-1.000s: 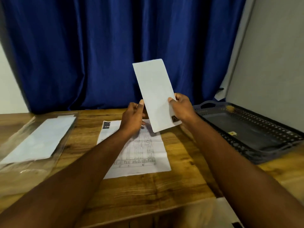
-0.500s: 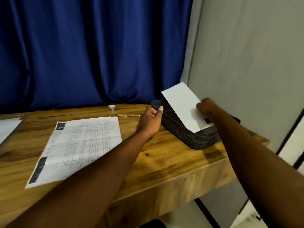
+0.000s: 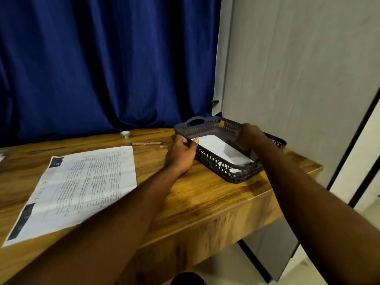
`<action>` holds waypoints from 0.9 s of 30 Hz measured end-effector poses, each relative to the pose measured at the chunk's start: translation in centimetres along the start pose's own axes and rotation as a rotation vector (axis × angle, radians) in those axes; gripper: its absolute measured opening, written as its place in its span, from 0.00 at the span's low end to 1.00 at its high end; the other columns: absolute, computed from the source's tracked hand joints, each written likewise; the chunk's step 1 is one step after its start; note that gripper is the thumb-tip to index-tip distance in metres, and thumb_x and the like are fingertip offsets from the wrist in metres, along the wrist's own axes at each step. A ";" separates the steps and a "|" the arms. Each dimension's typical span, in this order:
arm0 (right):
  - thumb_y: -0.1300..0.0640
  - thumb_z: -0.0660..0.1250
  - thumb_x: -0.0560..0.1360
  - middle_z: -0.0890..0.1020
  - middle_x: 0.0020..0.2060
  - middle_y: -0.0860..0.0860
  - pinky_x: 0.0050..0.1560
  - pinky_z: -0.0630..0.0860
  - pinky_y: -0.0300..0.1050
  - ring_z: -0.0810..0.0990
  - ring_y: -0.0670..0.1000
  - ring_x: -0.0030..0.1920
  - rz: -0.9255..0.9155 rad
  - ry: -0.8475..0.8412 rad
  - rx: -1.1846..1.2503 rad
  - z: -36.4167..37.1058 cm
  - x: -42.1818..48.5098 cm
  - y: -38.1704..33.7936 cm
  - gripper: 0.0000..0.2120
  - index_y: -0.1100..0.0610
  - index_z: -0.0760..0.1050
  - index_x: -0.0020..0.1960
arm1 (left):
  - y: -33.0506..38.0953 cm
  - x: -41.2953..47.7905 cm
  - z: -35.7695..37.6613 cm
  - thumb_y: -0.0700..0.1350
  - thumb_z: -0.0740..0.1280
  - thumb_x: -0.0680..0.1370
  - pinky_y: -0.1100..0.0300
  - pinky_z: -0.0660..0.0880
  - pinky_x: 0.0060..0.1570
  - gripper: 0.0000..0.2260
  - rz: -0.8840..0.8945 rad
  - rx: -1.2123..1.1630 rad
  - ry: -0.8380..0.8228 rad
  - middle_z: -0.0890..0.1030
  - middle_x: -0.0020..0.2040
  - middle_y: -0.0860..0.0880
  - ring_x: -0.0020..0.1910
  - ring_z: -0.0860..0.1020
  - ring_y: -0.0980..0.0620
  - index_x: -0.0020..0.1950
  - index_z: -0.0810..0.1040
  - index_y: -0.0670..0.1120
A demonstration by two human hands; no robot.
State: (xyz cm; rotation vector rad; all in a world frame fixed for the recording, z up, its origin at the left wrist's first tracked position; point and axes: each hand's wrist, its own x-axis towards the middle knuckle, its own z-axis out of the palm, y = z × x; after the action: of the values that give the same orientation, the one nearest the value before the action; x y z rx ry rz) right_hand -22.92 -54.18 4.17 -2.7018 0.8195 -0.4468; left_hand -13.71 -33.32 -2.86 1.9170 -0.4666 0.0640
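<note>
A white envelope (image 3: 221, 150) lies flat inside the dark perforated basket (image 3: 226, 171) at the table's right end. My right hand (image 3: 249, 137) reaches into the basket and holds the envelope's far right edge; its fingertips are hidden behind the back of the hand. My left hand (image 3: 181, 154) is at the basket's left rim, fingers curled against the wall and thumb over the rim.
A printed sheet (image 3: 82, 186) lies flat on the wooden table (image 3: 205, 202) to the left. A pen (image 3: 148, 143) and a small white cap (image 3: 125, 134) sit near the blue curtain (image 3: 102, 58). A grey wall panel (image 3: 298, 79) stands right behind the basket.
The envelope went from upright in both hands to the right and down into the basket. My left hand let go of it and moved onto the basket's rim.
</note>
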 end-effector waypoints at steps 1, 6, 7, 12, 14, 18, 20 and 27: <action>0.48 0.72 0.80 0.83 0.51 0.58 0.50 0.77 0.48 0.79 0.58 0.47 -0.010 0.025 0.010 -0.1 0.0 -0.4 0.20 0.60 0.78 0.65 | -0.1 0.1 -0.1 0.64 0.66 0.80 0.46 0.85 0.46 0.14 0.004 0.003 0.005 0.83 0.48 0.50 0.44 0.84 0.50 0.57 0.72 0.55; 0.53 0.70 0.80 0.86 0.54 0.55 0.54 0.85 0.55 0.84 0.56 0.50 -0.194 0.173 0.137 -0.2 -0.9 -4.8 0.09 0.56 0.81 0.57 | 0.3 0.5 -1.3 0.62 0.65 0.81 0.56 0.79 0.37 0.14 0.038 0.018 0.020 0.83 0.46 0.50 0.42 0.83 0.50 0.60 0.69 0.56; 0.55 0.69 0.80 0.85 0.52 0.54 0.54 0.85 0.56 0.84 0.56 0.50 -0.226 0.172 0.173 -0.1 -1.2 -6.1 0.05 0.54 0.81 0.54 | 0.3 0.7 -1.8 0.61 0.65 0.81 0.56 0.77 0.36 0.14 0.052 0.026 0.032 0.83 0.46 0.50 0.42 0.83 0.50 0.60 0.69 0.56; 0.51 0.65 0.71 0.85 0.45 0.47 0.53 0.84 0.58 0.85 0.53 0.47 -0.429 0.111 0.271 1.8 -2.6 -13.1 0.06 0.46 0.79 0.46 | -1.3 2.2 -6.5 0.58 0.69 0.79 0.55 0.74 0.39 0.14 0.155 0.141 0.084 0.81 0.43 0.51 0.42 0.80 0.51 0.59 0.69 0.55; 0.53 0.65 0.71 0.85 0.46 0.48 0.53 0.83 0.58 0.85 0.53 0.48 -0.470 0.054 0.275 3.2 -3.3 -15.7 0.08 0.48 0.81 0.48 | -2.3 3.0 -9.4 0.53 0.72 0.78 0.54 0.75 0.43 0.14 0.202 0.198 0.088 0.81 0.42 0.52 0.43 0.80 0.52 0.57 0.69 0.55; 0.53 0.67 0.72 0.86 0.50 0.51 0.55 0.82 0.54 0.84 0.56 0.52 -0.551 -0.043 0.210 6.8 -4.7 -20.3 0.09 0.50 0.81 0.51 | -4.6 4.4 -15.7 0.48 0.74 0.75 0.55 0.77 0.46 0.13 0.178 0.257 0.176 0.82 0.41 0.52 0.44 0.81 0.50 0.52 0.71 0.52; 0.51 0.66 0.71 0.86 0.49 0.51 0.52 0.82 0.50 0.84 0.57 0.51 -0.601 -0.054 0.212 8.8 -5.1 -22.0 0.10 0.51 0.81 0.50 | -6.0 4.6 -18.8 0.50 0.74 0.73 0.52 0.79 0.49 0.12 0.138 0.292 0.219 0.82 0.41 0.51 0.44 0.81 0.48 0.51 0.73 0.51; 0.39 0.71 0.78 0.77 0.71 0.51 0.72 0.70 0.50 0.72 0.54 0.73 -0.668 -0.203 0.176 15.0 -4.6 -26.1 0.23 0.48 0.77 0.68 | -11.6 3.6 -27.5 0.65 0.76 0.69 0.49 0.77 0.58 0.24 -0.094 0.545 0.189 0.79 0.57 0.48 0.58 0.78 0.45 0.54 0.73 0.51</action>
State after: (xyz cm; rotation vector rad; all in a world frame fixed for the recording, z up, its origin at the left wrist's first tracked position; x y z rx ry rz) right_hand -8.32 -28.05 -1.27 -2.7310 -0.1903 -0.3439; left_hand -1.56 -5.88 -1.42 2.4346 -0.2417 0.3373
